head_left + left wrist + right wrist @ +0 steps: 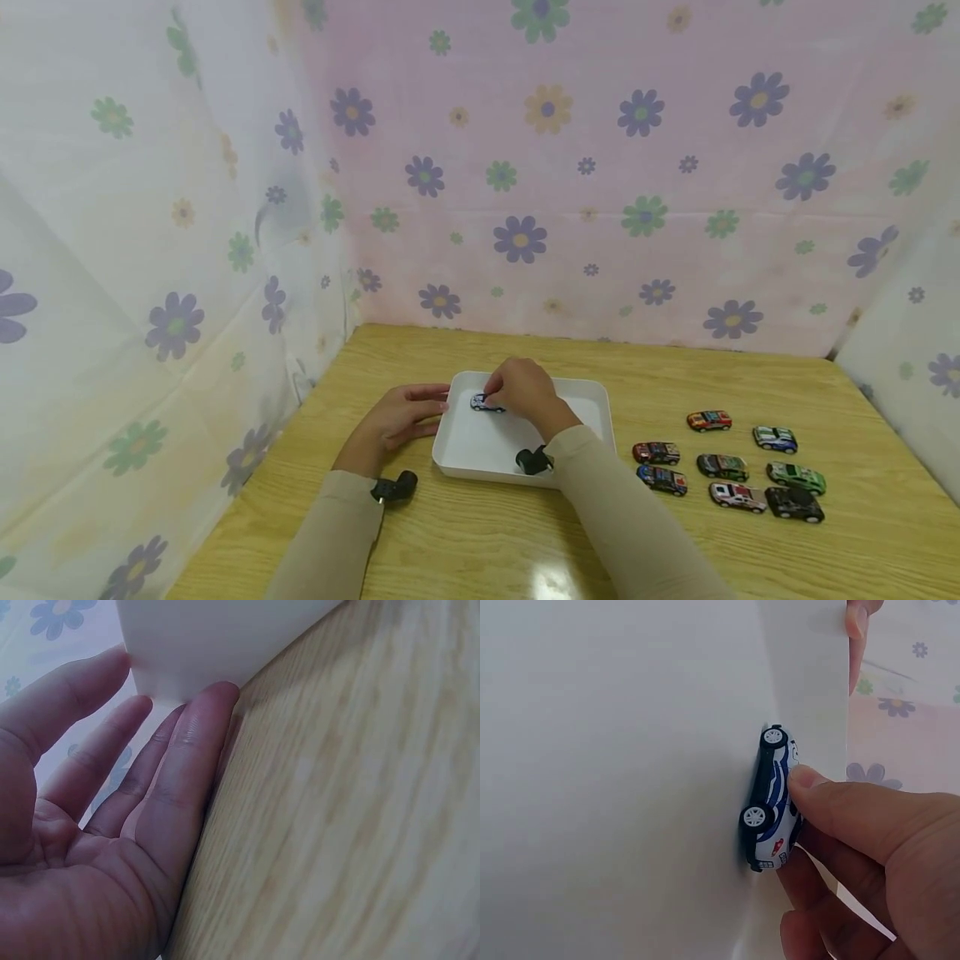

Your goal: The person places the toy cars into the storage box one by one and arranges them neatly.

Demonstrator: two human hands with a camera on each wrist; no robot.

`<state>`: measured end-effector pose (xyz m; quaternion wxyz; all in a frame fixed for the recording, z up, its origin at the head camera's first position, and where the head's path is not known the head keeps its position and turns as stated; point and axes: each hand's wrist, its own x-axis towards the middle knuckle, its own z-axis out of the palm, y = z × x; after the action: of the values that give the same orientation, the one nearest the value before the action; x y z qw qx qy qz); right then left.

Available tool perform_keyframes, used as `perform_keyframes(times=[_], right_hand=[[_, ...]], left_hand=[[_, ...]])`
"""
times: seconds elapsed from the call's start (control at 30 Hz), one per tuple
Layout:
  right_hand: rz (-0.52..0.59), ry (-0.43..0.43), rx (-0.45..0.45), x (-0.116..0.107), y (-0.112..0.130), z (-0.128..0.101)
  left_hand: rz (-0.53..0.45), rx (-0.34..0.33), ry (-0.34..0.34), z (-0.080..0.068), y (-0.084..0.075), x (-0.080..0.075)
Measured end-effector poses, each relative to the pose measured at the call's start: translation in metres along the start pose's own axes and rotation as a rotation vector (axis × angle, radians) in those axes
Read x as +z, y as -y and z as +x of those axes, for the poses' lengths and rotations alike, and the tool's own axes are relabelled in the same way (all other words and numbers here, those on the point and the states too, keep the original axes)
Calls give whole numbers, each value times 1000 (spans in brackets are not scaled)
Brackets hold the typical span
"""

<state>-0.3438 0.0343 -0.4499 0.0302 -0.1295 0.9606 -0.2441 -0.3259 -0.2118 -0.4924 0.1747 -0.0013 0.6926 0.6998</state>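
Observation:
A white tray [577,398] sits on the wooden table. Inside it, at the far left, stands a small white and blue toy car [486,403] on its wheels. My right hand [517,390] pinches the car from above, thumb on its roof; in the right wrist view the toy car [774,796] rests on the tray floor [615,780] under my thumb [832,796]. My left hand [408,414] lies flat with straight fingers against the tray's left wall; the left wrist view shows the fingertips [214,701] touching the tray wall [202,637].
Several toy cars [727,465] stand in rows on the table to the right of the tray. Flowered cloth walls close off the left, back and right. Bare wooden tabletop [480,542] lies in front of the tray.

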Motion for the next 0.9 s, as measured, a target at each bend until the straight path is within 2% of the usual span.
perform_keyframes(times=[0.23, 0.7, 0.9], right_hand=[[-7, -5, 5, -1, 4, 0], [1, 30, -52, -4, 5, -4], [3, 22, -41, -15, -1, -11]], left_hand=[[6, -1, 2, 0, -3, 1], [-3, 7, 12, -2, -3, 1], [-6, 2, 5, -2, -4, 0]])
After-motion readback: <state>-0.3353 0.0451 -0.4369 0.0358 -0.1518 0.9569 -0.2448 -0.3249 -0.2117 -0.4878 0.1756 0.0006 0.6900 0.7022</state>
